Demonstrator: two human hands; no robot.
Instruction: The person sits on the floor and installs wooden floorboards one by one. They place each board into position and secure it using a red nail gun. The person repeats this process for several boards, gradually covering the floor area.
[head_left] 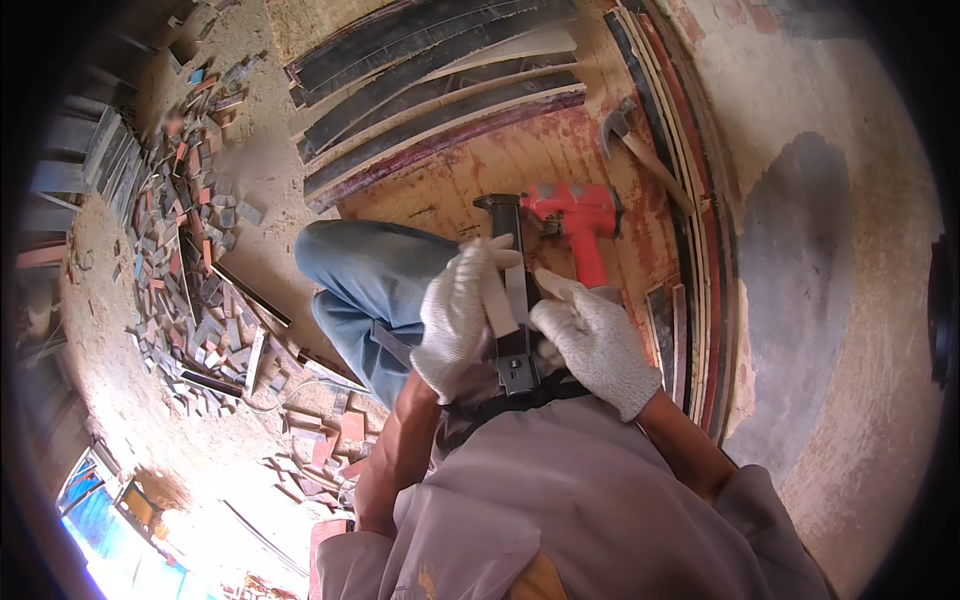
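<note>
A red nail gun [580, 212] lies in front of me, its long black magazine [514, 345] pointing back toward my waist. My left hand [452, 318], in a white knitted glove, is closed on a pale flat strip [498, 306], which looks like a strip of nails and slants along the magazine's left side. On the magazine's other side is my right hand [598, 342], gloved the same way. Its fingers are curled in against the magazine's edge, and the glove partly hides their tips. The red handle runs down behind that hand.
Beyond the nail gun, long dark-faced boards [430, 120] lie on a stained wooden panel [410, 195]. A claw hammer [642, 152] rests at the right, beside stacked long strips [700, 250]. Many small wood offcuts [205, 335] litter the floor at left.
</note>
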